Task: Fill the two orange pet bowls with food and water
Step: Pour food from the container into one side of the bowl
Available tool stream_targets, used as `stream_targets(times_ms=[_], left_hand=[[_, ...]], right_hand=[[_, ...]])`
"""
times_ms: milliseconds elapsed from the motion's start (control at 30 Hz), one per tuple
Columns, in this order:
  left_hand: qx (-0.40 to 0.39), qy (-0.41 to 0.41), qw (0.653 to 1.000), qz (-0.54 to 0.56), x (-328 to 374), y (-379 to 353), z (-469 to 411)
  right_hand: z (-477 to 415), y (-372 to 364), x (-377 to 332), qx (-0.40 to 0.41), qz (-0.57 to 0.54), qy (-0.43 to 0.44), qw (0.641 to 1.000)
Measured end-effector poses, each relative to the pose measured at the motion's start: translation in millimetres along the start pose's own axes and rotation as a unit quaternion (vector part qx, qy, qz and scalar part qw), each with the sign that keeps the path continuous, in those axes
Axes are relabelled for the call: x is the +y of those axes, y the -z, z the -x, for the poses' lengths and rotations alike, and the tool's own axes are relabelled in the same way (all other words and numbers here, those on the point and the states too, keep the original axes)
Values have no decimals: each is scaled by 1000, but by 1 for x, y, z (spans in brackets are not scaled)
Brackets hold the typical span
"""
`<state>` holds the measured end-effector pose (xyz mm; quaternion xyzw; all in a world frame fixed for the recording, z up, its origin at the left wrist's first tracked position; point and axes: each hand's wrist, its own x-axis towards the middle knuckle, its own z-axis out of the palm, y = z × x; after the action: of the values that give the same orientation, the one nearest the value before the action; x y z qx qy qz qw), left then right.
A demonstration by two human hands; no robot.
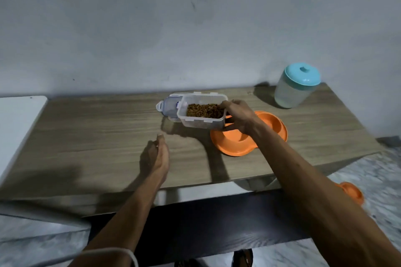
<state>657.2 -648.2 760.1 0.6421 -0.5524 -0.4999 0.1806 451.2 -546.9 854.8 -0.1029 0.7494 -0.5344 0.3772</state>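
Grey plaster wall (195, 28), behind everything, from 9 through 12 to 3 o'clock. Wood-grain tabletop (86, 136), running across the middle of the view, carrying all the items below but one. Pale marbled floor (368, 169), at 4 o'clock past the tabletop's edge. White slab (17, 125), butting the tabletop at 9 o'clock. Frosted jar (296, 86) with a teal lid, upright in the far corner at 2 o'clock, well apart from the other items. Orange double pet bowl (234, 145), right of centre on the tabletop; no food or water can be made out in the parts that show. Clear rectangular food container (202, 112), lidless, held at the bowl's 10 o'clock edge, its shadow on the wood beneath. Container lid (169, 108), clear with blue latches, flat on the tabletop at the container's 9 o'clock, partly hidden behind it. Right hand (240, 118), gripping the container's 3 o'clock end, fingers wrapped over the rim and side. Left hand (157, 156), at the container's 7 o'clock, edge-on over the wood, fingers loosely curved, holding nothing. Second orange bowl (352, 193), on the floor at 4 o'clock, half hidden by the right forearm. Brown kibble (205, 110), a layer inside the container.
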Motion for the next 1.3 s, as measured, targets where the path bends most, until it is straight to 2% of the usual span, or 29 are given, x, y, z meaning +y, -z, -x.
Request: stream_targets(times_ms=[67,167,300,400,467,567,700,933,1133,1300], left_hand=[[-21,-64,993,-94,20,-8,26],[-106,-122,979,-124,43,-39,53],[-182,-239,932,-205,43,-83,60],[-180,-315,874,-322,43,-98,59],[-161,-344,850,-365,40,-103,54],[-160,-345,836,-397,33,-110,47],[-155,-333,837,-406,30,-116,46],[-143,-325,836,-417,32,-124,52],[-152,-318,839,-414,34,-124,49],[-157,-313,841,-412,35,-125,47]], right_hand=[[8,28,-3,30,4,17,999],[19,67,-1,71,15,39,997],[30,106,7,131,38,51,989],[36,125,13,174,68,71,980],[40,131,16,192,105,89,972],[44,134,18,204,164,122,957],[43,130,22,226,227,159,934],[43,121,22,222,289,218,905],[42,116,23,219,347,242,879],[41,111,26,209,365,254,871]])
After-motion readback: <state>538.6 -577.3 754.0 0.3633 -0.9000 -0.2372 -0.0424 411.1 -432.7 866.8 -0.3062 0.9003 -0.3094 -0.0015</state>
